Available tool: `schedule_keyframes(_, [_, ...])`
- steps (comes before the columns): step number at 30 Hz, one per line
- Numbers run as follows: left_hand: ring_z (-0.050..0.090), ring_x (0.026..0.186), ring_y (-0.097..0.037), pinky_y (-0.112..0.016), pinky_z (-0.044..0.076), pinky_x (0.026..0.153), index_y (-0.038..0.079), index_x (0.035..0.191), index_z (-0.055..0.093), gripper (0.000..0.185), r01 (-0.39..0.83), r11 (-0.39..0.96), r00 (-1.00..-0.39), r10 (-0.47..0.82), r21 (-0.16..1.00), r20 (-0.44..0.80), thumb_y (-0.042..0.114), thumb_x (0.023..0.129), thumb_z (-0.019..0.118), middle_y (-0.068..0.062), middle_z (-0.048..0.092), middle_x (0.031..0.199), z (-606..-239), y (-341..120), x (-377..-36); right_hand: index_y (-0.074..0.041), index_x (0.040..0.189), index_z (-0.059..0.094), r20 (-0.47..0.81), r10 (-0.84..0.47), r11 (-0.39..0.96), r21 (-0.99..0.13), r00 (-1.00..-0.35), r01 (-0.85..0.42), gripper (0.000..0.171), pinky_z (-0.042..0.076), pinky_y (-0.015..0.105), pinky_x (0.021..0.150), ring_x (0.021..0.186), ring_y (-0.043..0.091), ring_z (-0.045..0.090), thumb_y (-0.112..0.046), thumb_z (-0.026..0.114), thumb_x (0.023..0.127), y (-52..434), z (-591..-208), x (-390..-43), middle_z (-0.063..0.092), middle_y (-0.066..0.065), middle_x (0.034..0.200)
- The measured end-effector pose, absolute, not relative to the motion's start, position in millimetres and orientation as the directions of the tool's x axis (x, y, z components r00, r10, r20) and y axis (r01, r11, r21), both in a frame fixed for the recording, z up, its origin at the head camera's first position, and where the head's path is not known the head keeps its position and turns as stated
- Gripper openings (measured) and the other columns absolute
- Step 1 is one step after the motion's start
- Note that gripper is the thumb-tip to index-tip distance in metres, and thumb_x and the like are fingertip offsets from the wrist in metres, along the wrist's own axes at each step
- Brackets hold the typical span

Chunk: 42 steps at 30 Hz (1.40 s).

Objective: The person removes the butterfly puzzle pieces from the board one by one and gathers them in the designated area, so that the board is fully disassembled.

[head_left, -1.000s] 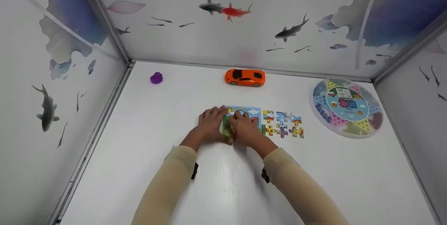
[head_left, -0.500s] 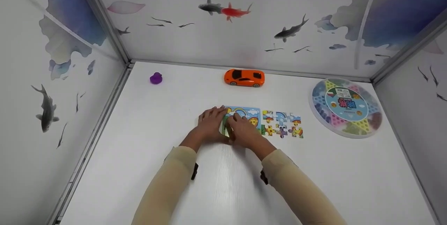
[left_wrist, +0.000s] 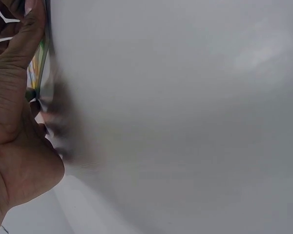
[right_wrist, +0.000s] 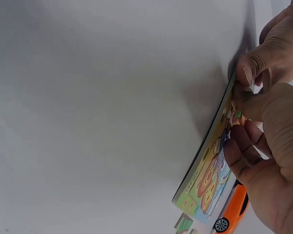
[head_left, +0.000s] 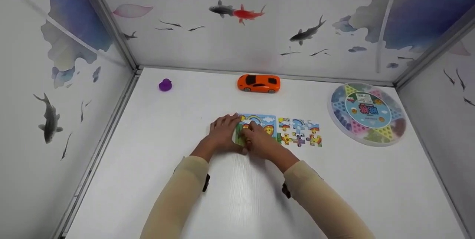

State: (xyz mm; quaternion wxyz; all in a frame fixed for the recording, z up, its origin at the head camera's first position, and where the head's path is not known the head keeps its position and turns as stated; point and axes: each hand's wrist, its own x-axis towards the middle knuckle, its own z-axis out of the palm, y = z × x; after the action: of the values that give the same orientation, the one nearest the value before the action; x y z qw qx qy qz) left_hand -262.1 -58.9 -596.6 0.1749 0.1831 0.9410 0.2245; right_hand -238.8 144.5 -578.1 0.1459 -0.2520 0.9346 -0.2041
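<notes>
A colourful puzzle board point(head_left: 266, 121) lies flat mid-table. My left hand point(head_left: 222, 132) rests on the board's left edge with fingers stretched out; its thumb point(right_wrist: 258, 62) presses the near edge. My right hand point(head_left: 261, 141) sits over the board's left part, fingers curled, and its fingertips point(right_wrist: 240, 146) pinch a small puzzle piece point(right_wrist: 237, 115) against the board point(right_wrist: 210, 168). The left wrist view shows only my left hand point(left_wrist: 14, 126) and a sliver of the board point(left_wrist: 39, 61). Several loose puzzle pieces point(head_left: 300, 133) lie just right of the board.
An orange toy car point(head_left: 258, 83) stands at the back centre, and a purple toy duck point(head_left: 165, 85) at the back left. A round checkers box point(head_left: 367, 114) sits at the right. Fish-patterned walls close in three sides of the white table point(head_left: 237, 202).
My right hand's fingers have drawn back from the board's upper middle to its left part and curled more. The left hand has stayed put.
</notes>
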Motion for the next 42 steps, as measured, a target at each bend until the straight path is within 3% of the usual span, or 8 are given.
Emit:
schedule_keyframes(7, [0.014, 0.172, -0.038, -0.066, 0.017, 0.137, 0.024, 0.179, 0.021, 0.128, 0.278, 0.829, -0.869, 0.432, 0.486, -0.240, 0.067, 0.081, 0.091, -0.003, 0.016, 0.187, -597, -60, -262, -0.013, 0.144, 0.068, -0.146, -0.585, 0.735, -0.510, -0.798, -0.446, 0.041, 0.053, 0.051, 0.117, 0.137, 0.033, 0.054, -0.020, 0.078, 0.104, 150, -577, -240, 0.050, 0.011, 0.155])
schedule_keyframes(13, [0.011, 0.172, -0.039, -0.068, 0.014, 0.137, 0.023, 0.179, 0.019, 0.129, 0.264, 0.826, -0.867, 0.429, 0.497, -0.253, 0.064, 0.081, 0.092, -0.004, 0.014, 0.188, -597, -58, -263, -0.015, 0.145, 0.071, -0.103, -0.635, 0.742, -0.357, -0.766, -0.568, 0.049, 0.053, 0.055, 0.117, 0.137, 0.034, 0.054, -0.033, 0.083, 0.101, 152, -574, -239, 0.058, 0.008, 0.155])
schedule_keyframes(21, [0.011, 0.172, -0.038, -0.065, 0.014, 0.137, 0.024, 0.179, 0.019, 0.129, 0.274, 0.823, -0.866, 0.437, 0.498, -0.244, 0.068, 0.082, 0.091, -0.003, 0.014, 0.188, -593, -57, -260, -0.018, 0.132, 0.080, 0.050, -0.640, 0.745, -0.206, -0.767, -0.635, 0.032, 0.048, 0.066, 0.117, 0.132, 0.032, 0.055, -0.030, 0.081, 0.102, 173, -573, -238, 0.068, 0.005, 0.147])
schedule_keyframes(26, [0.012, 0.172, -0.039, -0.064, 0.014, 0.137, 0.021, 0.178, 0.021, 0.127, 0.259, 0.815, -0.871, 0.429, 0.518, -0.239, 0.061, 0.082, 0.093, -0.005, 0.016, 0.187, -593, -57, -259, -0.020, 0.122, 0.084, 0.118, -0.615, 0.760, -0.174, -0.780, -0.626, 0.025, 0.049, 0.071, 0.113, 0.128, 0.032, 0.058, -0.028, 0.085, 0.099, 192, -571, -235, 0.071, 0.004, 0.142])
schedule_keyframes(34, [0.011, 0.173, -0.037, -0.063, 0.013, 0.139, 0.024, 0.179, 0.020, 0.128, 0.257, 0.823, -0.876, 0.420, 0.507, -0.238, 0.064, 0.082, 0.093, -0.003, 0.014, 0.188, -596, -58, -257, -0.022, 0.122, 0.085, 0.071, -0.528, 0.817, -0.231, -0.846, -0.529, 0.022, 0.036, 0.075, 0.121, 0.138, 0.035, 0.054, -0.028, 0.083, 0.101, 227, -570, -227, 0.072, 0.002, 0.143])
schedule_keyframes(42, [0.009, 0.173, -0.037, -0.062, 0.011, 0.139, 0.026, 0.179, 0.017, 0.130, 0.247, 0.822, -0.874, 0.418, 0.513, -0.248, 0.067, 0.081, 0.092, -0.001, 0.012, 0.188, -598, -58, -259, -0.023, 0.116, 0.085, 0.154, -0.519, 0.817, -0.200, -0.841, -0.541, 0.020, 0.036, 0.078, 0.119, 0.136, 0.038, 0.058, -0.024, 0.088, 0.096, 263, -575, -212, 0.075, 0.004, 0.137])
